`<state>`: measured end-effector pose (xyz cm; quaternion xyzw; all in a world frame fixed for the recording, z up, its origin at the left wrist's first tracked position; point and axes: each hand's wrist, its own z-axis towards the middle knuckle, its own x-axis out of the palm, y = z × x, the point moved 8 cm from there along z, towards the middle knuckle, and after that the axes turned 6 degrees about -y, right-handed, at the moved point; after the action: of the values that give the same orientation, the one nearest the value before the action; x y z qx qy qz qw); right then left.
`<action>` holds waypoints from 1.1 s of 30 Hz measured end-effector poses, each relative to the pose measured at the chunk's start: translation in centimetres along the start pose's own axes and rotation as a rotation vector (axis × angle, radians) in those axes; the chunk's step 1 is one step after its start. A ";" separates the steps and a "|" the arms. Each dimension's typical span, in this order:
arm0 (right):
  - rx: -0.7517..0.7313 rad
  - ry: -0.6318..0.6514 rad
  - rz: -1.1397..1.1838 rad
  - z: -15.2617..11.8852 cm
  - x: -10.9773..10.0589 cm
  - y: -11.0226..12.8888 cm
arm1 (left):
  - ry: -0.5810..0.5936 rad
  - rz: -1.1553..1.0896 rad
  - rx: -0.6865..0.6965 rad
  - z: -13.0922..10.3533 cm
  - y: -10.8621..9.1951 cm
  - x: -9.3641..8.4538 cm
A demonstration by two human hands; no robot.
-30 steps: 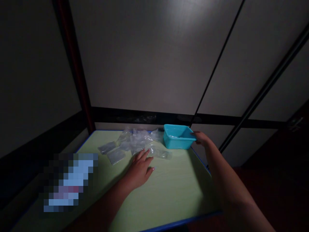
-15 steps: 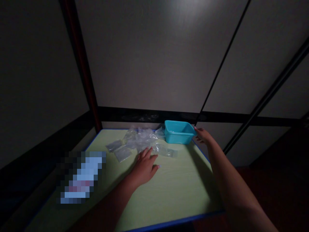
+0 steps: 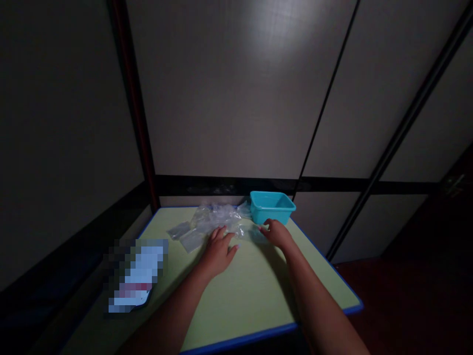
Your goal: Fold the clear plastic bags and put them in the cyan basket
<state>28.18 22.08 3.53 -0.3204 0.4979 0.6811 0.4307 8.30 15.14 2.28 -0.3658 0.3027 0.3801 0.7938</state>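
Observation:
A turquoise plastic basket (image 3: 272, 215) stands at the back right of the pale green table (image 3: 254, 291). Left of it lies a heap of clear plastic bags (image 3: 218, 214), with flatter bags (image 3: 191, 240) at its left front. My left hand (image 3: 219, 250) rests at the front edge of the heap, fingers spread, holding nothing. My right hand (image 3: 276, 232) is in front of the basket, its fingertips at the right end of a flat clear bag (image 3: 252, 233). The fingers of that hand are curled, and whether they grip the bag is unclear.
A pixelated, bright flat object (image 3: 140, 276) lies at the table's left edge. Large grey panels (image 3: 229, 98) with dark strips rise behind the table. A blue edge band (image 3: 240, 340) runs round the tabletop.
My right hand has let go of the basket's right side and moved left and down to the flat bag. My left hand stays by the heap. The camera view has shifted slightly.

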 end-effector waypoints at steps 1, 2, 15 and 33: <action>0.009 -0.012 -0.015 0.1 0.5 -0.5 | -0.019 -0.009 -0.005 0.1 0.1 -0.2; 0.016 -0.013 -0.019 0.2 0.9 -1.1 | -0.038 -0.020 -0.012 0.2 0.2 -0.3; 0.051 0.099 0.070 0.6 3.0 -2.7 | -0.016 -0.022 -0.043 0.2 -0.2 0.0; -0.188 -0.210 0.634 -1.5 -3.8 0.7 | -0.245 -0.214 0.016 0.5 -0.6 -1.9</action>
<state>29.19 19.58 6.66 -0.1160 0.4607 0.8532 0.2152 7.94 14.59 4.20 -0.3406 0.1656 0.3328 0.8636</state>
